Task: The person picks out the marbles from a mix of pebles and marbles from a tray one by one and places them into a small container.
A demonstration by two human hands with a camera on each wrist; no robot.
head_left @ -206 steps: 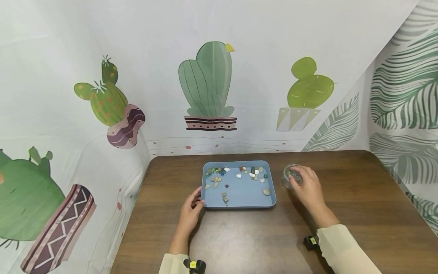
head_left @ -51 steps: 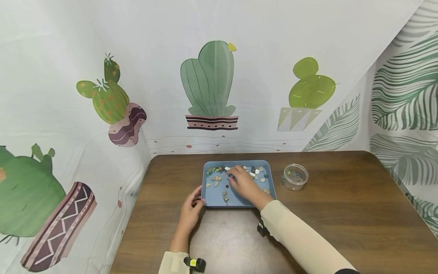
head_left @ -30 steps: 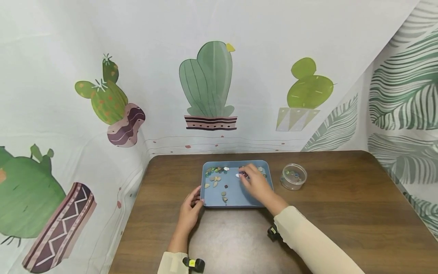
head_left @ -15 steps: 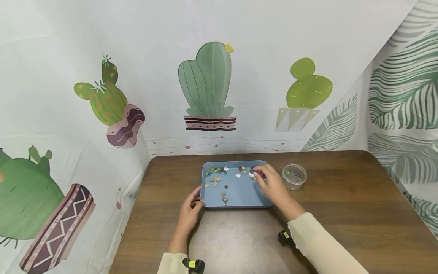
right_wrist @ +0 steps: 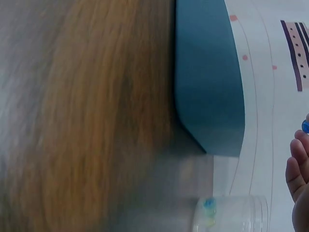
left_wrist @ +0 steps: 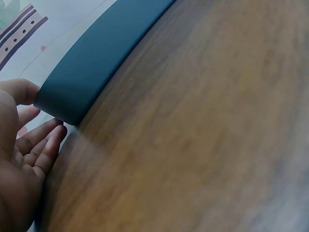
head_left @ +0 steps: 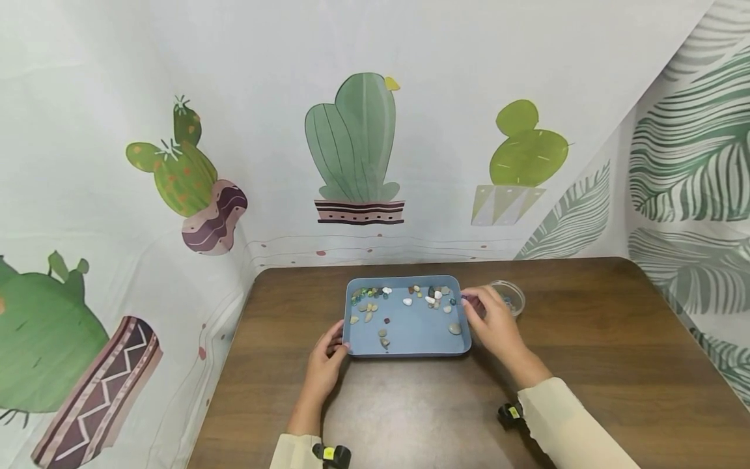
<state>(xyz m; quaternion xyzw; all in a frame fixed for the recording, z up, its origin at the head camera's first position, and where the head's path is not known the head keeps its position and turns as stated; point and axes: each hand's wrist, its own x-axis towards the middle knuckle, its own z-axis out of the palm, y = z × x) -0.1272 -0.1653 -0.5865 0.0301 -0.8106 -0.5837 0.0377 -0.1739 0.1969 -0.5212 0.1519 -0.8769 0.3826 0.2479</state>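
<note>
My left hand (head_left: 324,357) holds the near left corner of the blue tray (head_left: 422,342); in the left wrist view its thumb is at the rim and its fingers (left_wrist: 52,147) are low by the corner. Between the fingertips of my right hand (head_left: 495,322) is a small round blue bead (right_wrist: 305,126), just beyond the tray's right rim. The right hand partly covers a clear round tub (head_left: 515,293) with small blue and green beads inside, best seen as the tub (right_wrist: 231,215) in the right wrist view.
Within the tray are beige stones (head_left: 368,317), white pebbles (head_left: 407,301), a grey stone (head_left: 454,329) and a row of green and blue beads (head_left: 364,292) at the back left. The brown table (head_left: 603,339) meets a cactus-print cloth (head_left: 439,163) behind.
From over the tray's middle, my right hand has moved right past the rim, carrying the bead toward the tub. Earlier it was at the tub. My left hand has stayed at the tray corner.
</note>
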